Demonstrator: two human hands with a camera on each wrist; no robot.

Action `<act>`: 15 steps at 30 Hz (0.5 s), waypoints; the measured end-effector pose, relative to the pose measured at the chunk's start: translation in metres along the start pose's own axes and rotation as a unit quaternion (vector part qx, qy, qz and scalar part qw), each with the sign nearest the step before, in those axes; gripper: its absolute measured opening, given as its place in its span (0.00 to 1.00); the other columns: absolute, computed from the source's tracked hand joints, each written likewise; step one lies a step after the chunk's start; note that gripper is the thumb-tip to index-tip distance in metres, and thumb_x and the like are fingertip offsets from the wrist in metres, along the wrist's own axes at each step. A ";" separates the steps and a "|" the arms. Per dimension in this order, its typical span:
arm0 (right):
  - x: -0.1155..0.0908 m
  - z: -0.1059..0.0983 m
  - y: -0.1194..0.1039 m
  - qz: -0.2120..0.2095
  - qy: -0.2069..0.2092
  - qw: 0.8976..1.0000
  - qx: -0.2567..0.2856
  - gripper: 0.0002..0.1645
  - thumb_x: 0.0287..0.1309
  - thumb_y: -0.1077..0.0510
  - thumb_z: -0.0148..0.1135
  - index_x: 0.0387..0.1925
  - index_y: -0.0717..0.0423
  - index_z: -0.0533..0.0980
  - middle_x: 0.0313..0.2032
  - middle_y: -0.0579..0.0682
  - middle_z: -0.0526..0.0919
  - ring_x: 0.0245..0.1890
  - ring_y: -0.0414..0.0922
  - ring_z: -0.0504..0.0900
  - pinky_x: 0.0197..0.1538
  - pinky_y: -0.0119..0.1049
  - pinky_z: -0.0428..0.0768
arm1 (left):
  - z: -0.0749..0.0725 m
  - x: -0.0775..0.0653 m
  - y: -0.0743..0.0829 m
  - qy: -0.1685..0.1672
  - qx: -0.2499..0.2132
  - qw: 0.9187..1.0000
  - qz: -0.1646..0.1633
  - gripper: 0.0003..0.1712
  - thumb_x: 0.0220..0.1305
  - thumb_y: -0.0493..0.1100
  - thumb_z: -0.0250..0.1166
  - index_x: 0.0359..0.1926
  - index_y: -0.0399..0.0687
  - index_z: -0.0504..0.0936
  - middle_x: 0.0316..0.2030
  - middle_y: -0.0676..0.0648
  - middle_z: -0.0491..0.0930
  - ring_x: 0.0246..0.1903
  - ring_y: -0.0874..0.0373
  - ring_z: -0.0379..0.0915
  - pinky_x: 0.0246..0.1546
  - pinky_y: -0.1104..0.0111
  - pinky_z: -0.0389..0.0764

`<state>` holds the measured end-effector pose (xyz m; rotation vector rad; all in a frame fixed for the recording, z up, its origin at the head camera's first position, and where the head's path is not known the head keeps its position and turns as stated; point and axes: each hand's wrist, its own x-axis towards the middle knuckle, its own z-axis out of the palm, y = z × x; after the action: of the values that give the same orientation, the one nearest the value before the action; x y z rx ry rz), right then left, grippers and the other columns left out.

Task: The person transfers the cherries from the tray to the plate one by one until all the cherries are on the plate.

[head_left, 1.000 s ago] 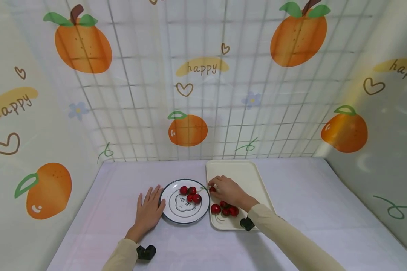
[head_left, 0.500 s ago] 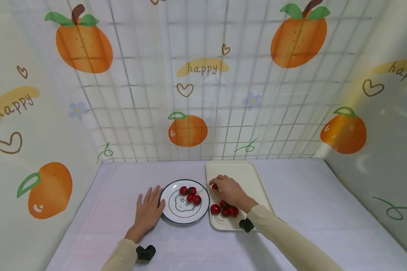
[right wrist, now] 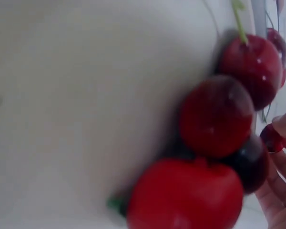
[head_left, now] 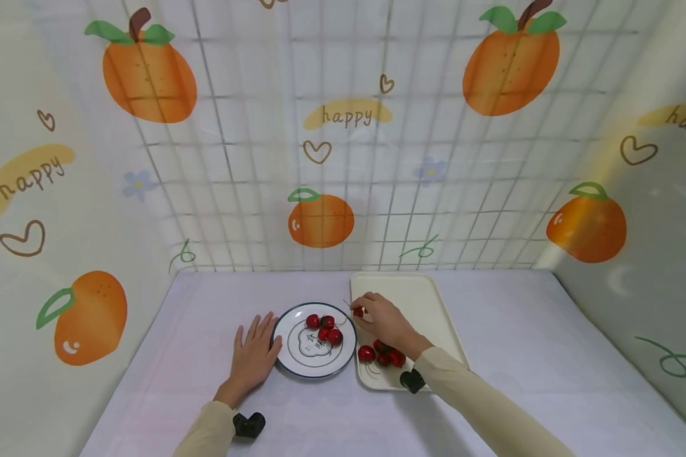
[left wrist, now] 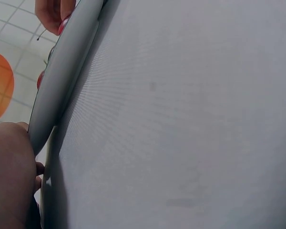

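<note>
My right hand (head_left: 390, 325) pinches a dark red cherry (head_left: 358, 311) between thumb and fingers, its thin stem sticking out to the left. In the head view this cherry overlaps the left edge of the cream tray (head_left: 403, 289). Several red fruits lie on the tray below the hand, among them a shiny cherry (right wrist: 252, 67) with a green stem and a brighter red fruit (right wrist: 186, 198). Several cherries (head_left: 312, 322) sit on the white, dark-rimmed plate (head_left: 291, 357). My left hand (head_left: 253, 362) rests flat with spread fingers at the plate's left rim, thumb touching it.
A pale cloth covers the table (head_left: 509, 330), running on to both sides of the plate and tray. Behind it stands a wire grid (head_left: 463, 209) veiled by a curtain printed with oranges. Black wrist cameras (head_left: 248, 425) sit on both forearms.
The right hand has raised the cherry from the tray and shifted it slightly toward the plate and the back. The left hand has stayed at the plate's rim.
</note>
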<state>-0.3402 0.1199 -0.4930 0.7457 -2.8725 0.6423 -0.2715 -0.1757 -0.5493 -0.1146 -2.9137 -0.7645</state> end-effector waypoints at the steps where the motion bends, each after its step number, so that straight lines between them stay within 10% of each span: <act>1: 0.000 0.000 -0.002 0.003 -0.007 1.000 0.011 0.15 0.65 0.57 0.69 0.52 0.53 0.82 0.47 0.48 0.84 0.47 0.44 0.81 0.57 0.42 0.86 | 0.000 0.000 0.000 0.000 0.000 1.000 -0.001 0.33 0.79 0.52 0.49 0.78 0.42 0.62 0.80 0.41 0.58 0.82 0.38 0.45 0.80 0.35 0.38; 15: 0.003 0.003 -0.015 0.004 -0.021 1.000 0.016 0.16 0.64 0.58 0.70 0.53 0.52 0.80 0.49 0.49 0.85 0.49 0.45 0.82 0.58 0.42 0.86 | 0.000 0.000 -0.001 -0.001 0.003 1.000 -0.001 0.33 0.79 0.52 0.49 0.78 0.42 0.62 0.80 0.42 0.58 0.82 0.39 0.45 0.80 0.36 0.38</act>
<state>-0.3358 0.1051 -0.4889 0.7622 -2.9106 0.6826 -0.2720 -0.1768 -0.5494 -0.1115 -2.9184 -0.7571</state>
